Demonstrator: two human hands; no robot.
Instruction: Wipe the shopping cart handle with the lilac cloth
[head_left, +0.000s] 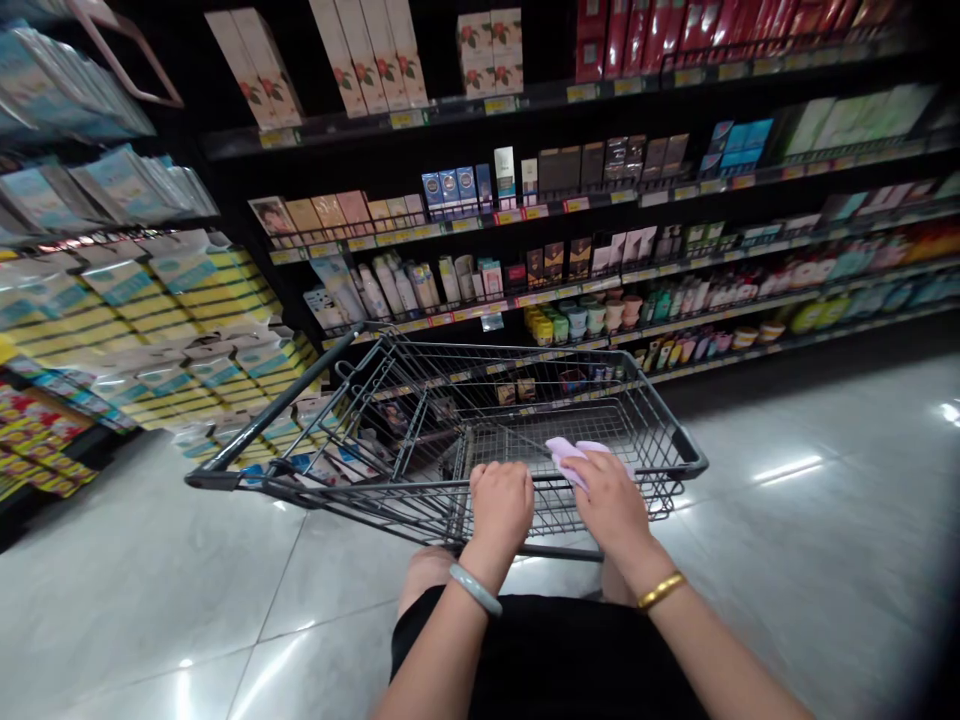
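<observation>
A dark grey shopping cart [525,487] stands sideways in front of me, its push handle [281,400] off to the left. My left hand [502,500] is closed over the cart's near side rail, its fingers curled to the inside. Just right of it, my right hand [609,498] is closed on a folded lilac cloth [564,458] at the same rail. Part of the cloth is hidden under the fingers. The wire basket's mesh floor [540,440] shows beyond my hands.
Long shelves [540,290] of boxes, tubes and jars run along the far side of the cart. Stacked yellow-and-blue packs [202,290] stand at the left, near hanging blue packets [135,190]. Shiny grey tiled floor [810,560] extends on both sides.
</observation>
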